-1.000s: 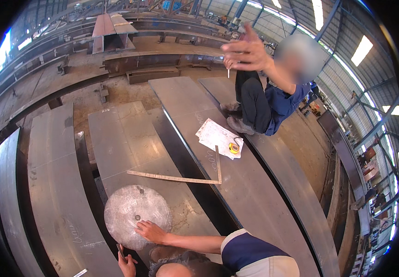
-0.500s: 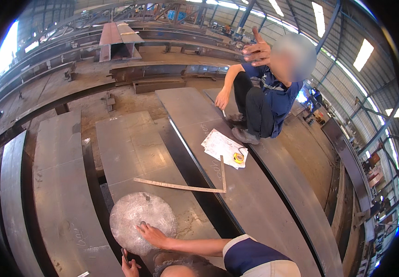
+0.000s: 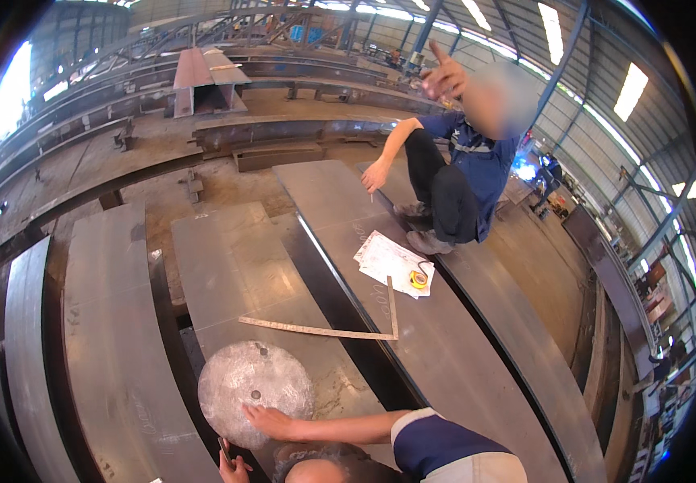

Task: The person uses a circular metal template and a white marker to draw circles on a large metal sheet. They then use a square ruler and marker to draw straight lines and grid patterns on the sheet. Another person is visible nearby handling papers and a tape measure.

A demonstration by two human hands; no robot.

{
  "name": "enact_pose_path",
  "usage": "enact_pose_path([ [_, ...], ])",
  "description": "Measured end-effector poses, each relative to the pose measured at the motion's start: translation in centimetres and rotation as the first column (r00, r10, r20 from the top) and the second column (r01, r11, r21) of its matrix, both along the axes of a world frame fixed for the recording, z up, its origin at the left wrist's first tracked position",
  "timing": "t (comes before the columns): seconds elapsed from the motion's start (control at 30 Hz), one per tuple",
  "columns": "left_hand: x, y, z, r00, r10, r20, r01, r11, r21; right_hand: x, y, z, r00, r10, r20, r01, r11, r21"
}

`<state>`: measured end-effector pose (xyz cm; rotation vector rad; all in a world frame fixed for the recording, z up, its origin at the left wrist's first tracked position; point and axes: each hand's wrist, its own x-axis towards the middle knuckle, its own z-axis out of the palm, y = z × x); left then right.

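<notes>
A round grey metal disc point(image 3: 227, 378) lies on a steel plate in front of me; it bears a dark round spot near its middle and another near its far rim. My right hand point(image 3: 269, 421) rests over the disc's near part, fingers stretched out just short of the middle spot, holding nothing I can see. At the lower edge, beside the disc, my left hand point(image 3: 235, 467) is closed round a dark slim object point(image 3: 225, 448) whose kind I cannot make out. Beyond the disc, an L-shaped steel square point(image 3: 316, 328) spans the gap between two plates.
Paper sheets point(image 3: 382, 258) carry a yellow tape measure point(image 3: 418, 279) on the right plate. A co-worker point(image 3: 477, 185) squats past them, one hand raised, the other holding a thin stick-like item. Long steel plates point(image 3: 114, 282) lie side by side with dark gaps between. A steel box beam point(image 3: 203, 76) stands farther back.
My right fingers have drawn back slightly from the disc's middle spot, which now shows fully. The co-worker's lower hand has lifted leftward off the plate. The whole view has shifted a little.
</notes>
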<state>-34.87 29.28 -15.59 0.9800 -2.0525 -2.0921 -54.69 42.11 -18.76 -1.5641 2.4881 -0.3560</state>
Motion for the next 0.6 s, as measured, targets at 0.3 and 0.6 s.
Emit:
enact_pose_path([
  [0.3, 0.1, -0.5, -0.4, 1.000, 0.000, 0.000, 0.000, 0.998, 0.062, -1.1, 0.4, 1.4, 0.935, 0.101, 0.339, -0.125, 0.991, 0.047],
  [0.6, 0.7, -0.3, 1.8, 1.000, 0.005, -0.024, -0.005, 1.000, 0.012, -1.0, 0.8, 1.7, 0.962, 0.173, 0.211, -0.185, 0.982, 0.039],
])
